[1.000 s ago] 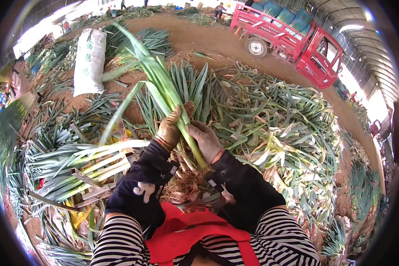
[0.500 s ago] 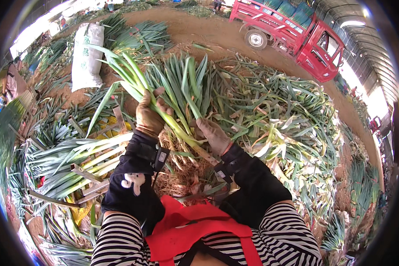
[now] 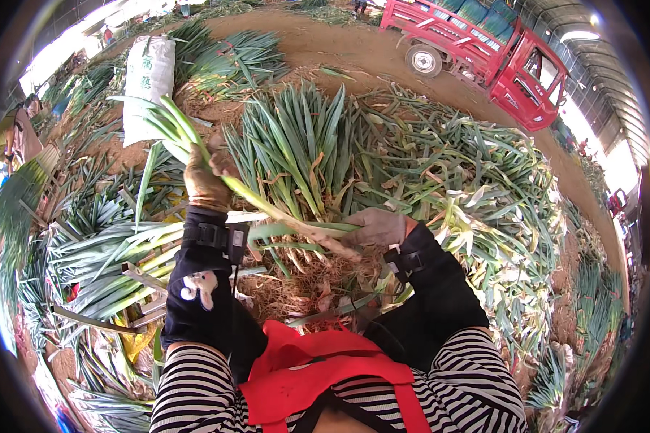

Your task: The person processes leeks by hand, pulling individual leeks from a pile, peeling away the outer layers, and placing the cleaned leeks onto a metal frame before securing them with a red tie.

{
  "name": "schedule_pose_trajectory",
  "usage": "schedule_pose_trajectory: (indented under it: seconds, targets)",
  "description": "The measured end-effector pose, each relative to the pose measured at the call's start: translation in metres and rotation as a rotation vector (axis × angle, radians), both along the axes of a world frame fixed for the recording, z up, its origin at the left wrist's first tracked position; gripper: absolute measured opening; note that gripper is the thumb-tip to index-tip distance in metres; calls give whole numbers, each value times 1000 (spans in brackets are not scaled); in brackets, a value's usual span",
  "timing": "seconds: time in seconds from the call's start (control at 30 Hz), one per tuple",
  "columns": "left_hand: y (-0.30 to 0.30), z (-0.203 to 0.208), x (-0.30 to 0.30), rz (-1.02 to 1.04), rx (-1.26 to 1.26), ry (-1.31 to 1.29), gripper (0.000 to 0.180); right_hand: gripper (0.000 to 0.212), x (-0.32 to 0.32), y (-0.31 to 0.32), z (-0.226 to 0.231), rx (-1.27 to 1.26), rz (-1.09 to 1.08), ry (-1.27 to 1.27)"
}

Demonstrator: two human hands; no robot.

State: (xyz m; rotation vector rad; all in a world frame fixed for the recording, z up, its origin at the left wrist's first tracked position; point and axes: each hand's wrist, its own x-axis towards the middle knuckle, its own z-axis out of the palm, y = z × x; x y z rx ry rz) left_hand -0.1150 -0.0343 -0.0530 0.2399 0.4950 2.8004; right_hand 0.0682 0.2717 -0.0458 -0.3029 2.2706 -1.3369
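My left hand (image 3: 206,179), gloved, is closed around a leek (image 3: 263,204). Its green leaves fan out to the upper left, and its pale root end slants down to the right. In my right hand (image 3: 378,228), also gloved, is the end of a long green leek leaf (image 3: 289,230); the leaf stretches leftward, passing by the held stalk's lower part. Whether it is still joined to the stalk I cannot tell. Just beyond my hands is a standing clump of leeks (image 3: 296,144), and below them lie tangled roots (image 3: 296,281).
Trimmed leaves (image 3: 469,195) form a wide heap on the right. At left, leeks (image 3: 115,267) lie across a wooden-slatted rack (image 3: 148,278). A white sack (image 3: 149,86) stands at the far left, and a red three-wheeled truck (image 3: 484,61) is parked at the far right.
My right hand has moved down and to the right, drawing the leaf from upright to nearly level. My left hand has shifted left with the leek.
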Motion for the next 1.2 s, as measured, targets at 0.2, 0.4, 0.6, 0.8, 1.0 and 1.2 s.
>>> schedule_pose_trajectory:
  seconds: [0.2, 0.4, 0.6, 0.8, 1.0, 1.2]
  targets:
    - [-65, -10, -37, 122, 105, 35, 52, 27, -1, 92, -21, 624, 80, 545]
    - [-113, -19, -46, 412, 48, -11, 52, 66, 55, 201, -7, 1182, -1205, 389]
    - [-50, 6, -13, 325, 165, 59, 49, 63, 19, 30, 43, 485, -838, 963]
    - [-2, 20, 11, 168, 221, 94, 44, 65, -8, -68, 16, 729, -252, 1058]
    - [1, 18, 15, 159, 263, 79, 43, 31, -4, -79, -2, 703, -345, 1049]
    - [-6, 7, 12, 183, 291, 8, 48, 19, -6, -83, -1, 817, -345, 1535]
